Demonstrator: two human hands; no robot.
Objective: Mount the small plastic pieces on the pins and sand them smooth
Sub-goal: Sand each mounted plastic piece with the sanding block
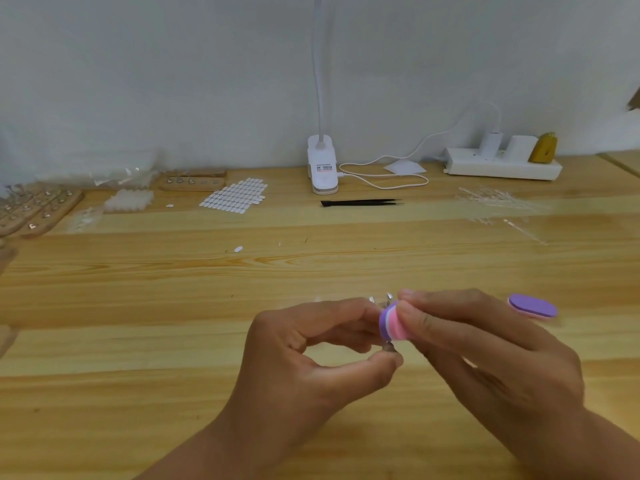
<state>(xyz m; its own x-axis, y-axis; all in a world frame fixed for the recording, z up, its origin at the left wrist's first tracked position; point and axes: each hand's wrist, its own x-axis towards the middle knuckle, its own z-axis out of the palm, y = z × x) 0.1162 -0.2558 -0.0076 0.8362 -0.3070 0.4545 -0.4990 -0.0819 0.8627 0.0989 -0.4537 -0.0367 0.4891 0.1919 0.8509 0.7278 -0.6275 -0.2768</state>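
Here, the table [138,306] is carrying a spread of items along its far edge. At far left, wooden pin blocks [38,209] are lying at an angle, with a further block [192,181] just beyond a heap of white pieces [128,200]. A sheet of white oval pads [233,195] is lying to the right of that heap, and one loose oval [238,249] is sitting alone nearer the middle of the table. A white clip lamp [322,168] is standing at the back centre, its cable [384,174] looping to a power strip [502,164] at back right. Black tweezers [362,203] are lying just in front of the lamp. Clear plastic strips [495,200] are scattered at right. A spare purple buffer [532,306] is lying flat on the table just beyond the right hand. Nothing is standing between the camera and the hands.

The left hand [311,362] is curling inward, thumb and fingertips pinched together on a thin pin [388,346] that is standing roughly upright. A clear plastic piece [379,299] is showing at the top of the pin, though it is blurred and its seating cannot be told. The right hand [485,351] is reaching in from the right, thumb and forefinger clamped on a purple, white and pink buffer block [393,322]. The block is held on edge, its purple face pressing against the pin area just below the piece. Both hands are hovering above the table, near its front centre.
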